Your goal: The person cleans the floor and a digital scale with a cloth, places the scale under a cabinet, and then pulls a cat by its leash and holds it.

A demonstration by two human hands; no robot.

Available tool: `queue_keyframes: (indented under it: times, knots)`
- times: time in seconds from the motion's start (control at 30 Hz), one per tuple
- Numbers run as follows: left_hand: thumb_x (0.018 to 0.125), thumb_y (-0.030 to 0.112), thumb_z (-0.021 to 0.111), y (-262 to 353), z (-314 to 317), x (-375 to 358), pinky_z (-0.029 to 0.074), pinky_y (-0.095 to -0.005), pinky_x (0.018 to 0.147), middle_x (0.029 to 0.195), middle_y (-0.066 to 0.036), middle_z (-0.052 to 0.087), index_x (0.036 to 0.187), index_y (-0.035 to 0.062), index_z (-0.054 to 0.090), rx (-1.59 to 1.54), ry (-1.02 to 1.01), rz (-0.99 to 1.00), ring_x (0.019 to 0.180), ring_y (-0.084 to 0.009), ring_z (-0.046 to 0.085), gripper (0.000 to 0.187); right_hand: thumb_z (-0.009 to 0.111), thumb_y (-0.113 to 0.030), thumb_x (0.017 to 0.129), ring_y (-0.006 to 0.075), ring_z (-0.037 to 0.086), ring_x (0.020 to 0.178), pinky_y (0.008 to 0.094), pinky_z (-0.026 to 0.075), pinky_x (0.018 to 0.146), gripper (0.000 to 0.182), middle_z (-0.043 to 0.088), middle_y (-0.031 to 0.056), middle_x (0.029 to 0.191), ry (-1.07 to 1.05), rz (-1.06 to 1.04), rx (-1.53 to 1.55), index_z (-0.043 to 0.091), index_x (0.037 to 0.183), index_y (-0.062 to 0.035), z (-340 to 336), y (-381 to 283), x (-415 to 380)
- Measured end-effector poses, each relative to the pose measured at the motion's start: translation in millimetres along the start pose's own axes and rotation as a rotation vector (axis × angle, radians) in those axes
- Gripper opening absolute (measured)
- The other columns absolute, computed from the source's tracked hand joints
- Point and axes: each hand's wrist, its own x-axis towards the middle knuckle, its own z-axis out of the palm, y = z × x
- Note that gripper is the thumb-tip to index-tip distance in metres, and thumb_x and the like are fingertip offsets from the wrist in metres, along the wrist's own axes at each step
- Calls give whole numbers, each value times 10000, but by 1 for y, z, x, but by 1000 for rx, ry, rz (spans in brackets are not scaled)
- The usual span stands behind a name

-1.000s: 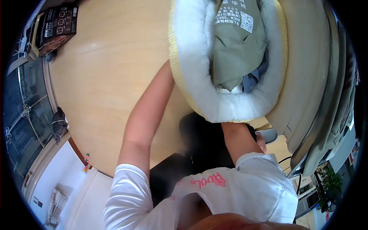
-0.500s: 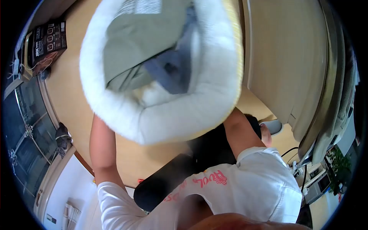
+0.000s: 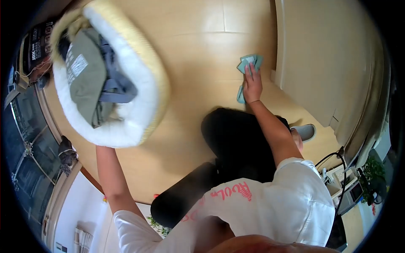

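Observation:
A padded basket-like bed [image 3: 158, 84], white fluffy inside with a yellow outer side, is tilted at the upper left. Inside it lie a folded grey-green cloth [image 3: 88, 80] and a grey-blue strap-like piece [image 3: 118, 86]. My left forearm runs up to the bed's lower edge, and the hand itself is hidden behind it. On the wooden floor at the right, my right hand [image 3: 253, 87] rests on a crumpled green cloth [image 3: 249, 63], part of which shows beside the palm. The fingers point away from me, pressed onto the cloth.
A dark printed box [image 3: 40, 46] stands at the upper left above a glass-paned door [image 3: 31, 135]. A pale cabinet-like panel [image 3: 320, 63] borders the floor on the right. My black-trousered legs [image 3: 236, 143] and a grey slipper [image 3: 306, 133] are below my right hand.
The bed has moved left and tilted, held from the left side only. My right hand has left it and is now on the green cloth, which was hidden before.

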Motion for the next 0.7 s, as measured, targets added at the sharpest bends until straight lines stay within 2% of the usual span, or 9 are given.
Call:
queue_keyframes:
  times: [0.07,0.2,0.23,0.33,0.4,0.53,0.6,0.67,0.7]
  knots:
    - [987,214,484,-3,-18,5,511,-375,850,1075,-78,656,1204,22,601,-10,38,1,956,-221,613,313,480,117,780,392,448,1322,424,392,1088,724,447,111,1493,21,13,94,465,1454,-146,-18,2,-14]
    - [988,215,477,-29,-43,21,512,-377,849,1070,-78,656,1197,26,604,-62,129,-10,955,-224,614,309,417,115,836,355,403,1363,401,303,1147,661,384,155,1529,290,319,101,405,1474,-58,-13,3,9]
    - [989,216,476,-38,-49,25,512,-378,848,1069,-78,656,1195,27,605,-65,153,-11,955,-225,614,308,403,67,884,371,368,1380,419,271,1158,606,355,203,1533,231,447,70,363,1483,-15,-8,8,16]
    - [990,217,470,-77,-63,30,513,-380,847,1065,-78,655,1190,30,607,-117,219,-14,954,-227,615,306,430,6,915,401,353,1379,434,274,1151,572,354,243,1518,369,353,-181,338,1479,27,21,24,35]
    - [991,218,467,-115,-65,31,514,-381,847,1062,-78,655,1187,32,609,-170,231,-16,954,-229,615,305,470,-40,923,427,379,1350,458,289,1138,525,379,277,1484,374,429,-258,389,1431,69,29,31,57]
    - [992,219,460,-235,-61,7,515,-384,845,1057,-77,655,1180,36,612,-276,-66,-7,953,-232,616,303,485,-68,918,410,394,1340,487,269,1145,496,422,240,1468,394,448,-225,441,1392,72,42,28,130]
    - [995,225,469,-235,101,-126,476,-367,761,867,-67,589,963,27,593,448,7,267,830,-194,551,236,480,-44,911,404,454,1285,470,318,1117,467,495,240,1404,403,346,-260,474,1365,64,59,12,169]
    - [998,230,478,-219,202,-152,437,-350,677,677,-56,523,747,18,575,777,-1,547,707,-156,487,343,488,-10,893,392,525,1194,428,396,1049,453,590,234,1258,423,162,127,502,1343,45,99,-22,201]
    - [992,192,490,-217,226,-127,435,-437,680,735,-158,518,840,-17,541,888,-36,657,708,-304,535,264,499,5,878,378,556,1142,391,451,978,469,618,234,1155,305,25,11,511,1347,21,104,-63,208]
